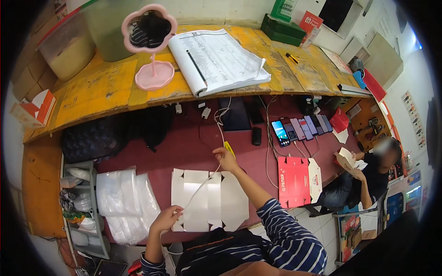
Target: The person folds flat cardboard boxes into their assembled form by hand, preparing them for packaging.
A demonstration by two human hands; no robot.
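Note:
A white cable (200,185) runs slantwise between my two hands. Lower left, my left hand (167,218) is closed, pinching the cable near the edge of the cardboard. Farther forward, my right hand (225,159) has its fingers closed around the cable, close to a yellow item (229,149) I cannot make out. Under the cable, an unfolded cardboard box blank (234,202) lies flat, pale side up, on the dark red tabletop (152,162). Beyond my right hand the cable climbs toward the yellow shelf (205,102).
Left of the cardboard are clear plastic bags (124,198) and a grey drawer rack (102,227). To the right lie a red box blank (293,182) and several phones (279,133) with cables. A seated person (368,175) holds a carton (346,158). A pink mirror (154,76) stands on the shelf.

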